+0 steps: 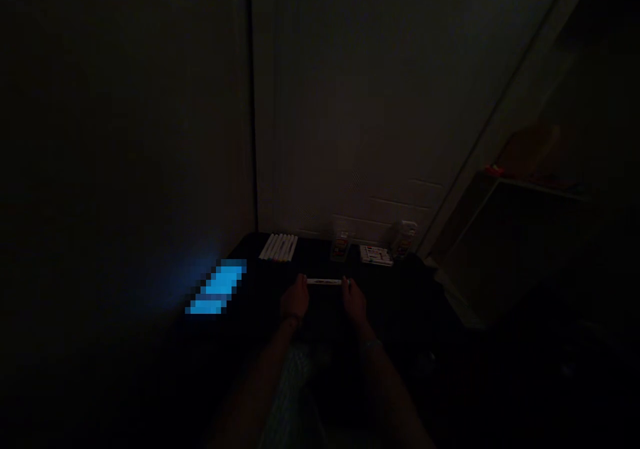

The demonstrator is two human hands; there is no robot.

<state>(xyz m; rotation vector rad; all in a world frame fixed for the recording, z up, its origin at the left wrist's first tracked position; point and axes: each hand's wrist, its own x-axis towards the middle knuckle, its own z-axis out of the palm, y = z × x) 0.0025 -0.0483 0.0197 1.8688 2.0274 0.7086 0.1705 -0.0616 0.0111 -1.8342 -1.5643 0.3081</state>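
Between my two hands a slim white marker is held level over the dark table. My left hand pinches its left end, and my right hand grips the right end. Several white markers lie side by side at the table's back left. Behind the held marker stands a clear plastic package with a coloured label. To its right is a flat stack of white pieces, too dark to make out fully. Another clear package leans at the back right.
A glowing blue, pixelated screen lies on the left side. The dark table meets a pale wall at the back. On the right stands a shelf or box-like unit with reddish items on top. The room is very dim.
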